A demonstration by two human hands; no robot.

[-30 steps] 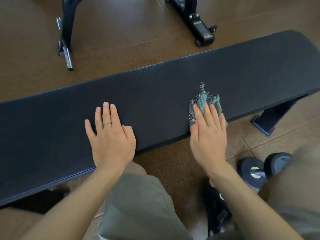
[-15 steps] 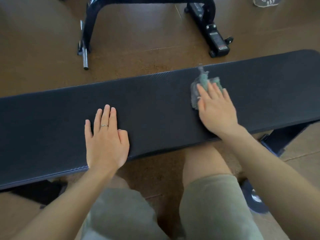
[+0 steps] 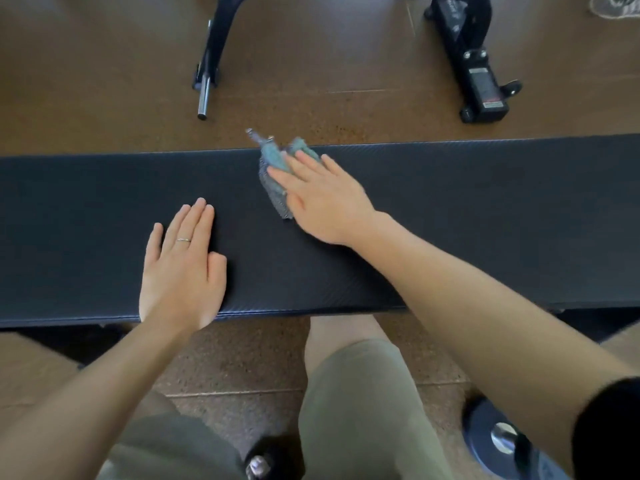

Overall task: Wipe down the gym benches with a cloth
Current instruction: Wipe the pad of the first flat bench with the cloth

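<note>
Two flat hands lie on the bench (image 3: pixel 450 216): the right hand (image 3: pixel 323 199), fingers straight, presses a crumpled teal cloth (image 3: pixel 273 168) with a grey mesh side against the far edge, while the left hand (image 3: pixel 181 271), ringed and spread, rests near the front edge. Its long black pad shows a fine woven texture, above speckled brown flooring (image 3: pixel 311 81) and a round dumbbell (image 3: pixel 498 441).

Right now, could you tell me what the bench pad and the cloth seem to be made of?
Bench pad: probably padded vinyl or synthetic leather, matte black with a fine woven-look texture. Cloth: soft teal fabric, likely microfibre, with a grey mesh-like layer; it crumples under the right hand.
</note>
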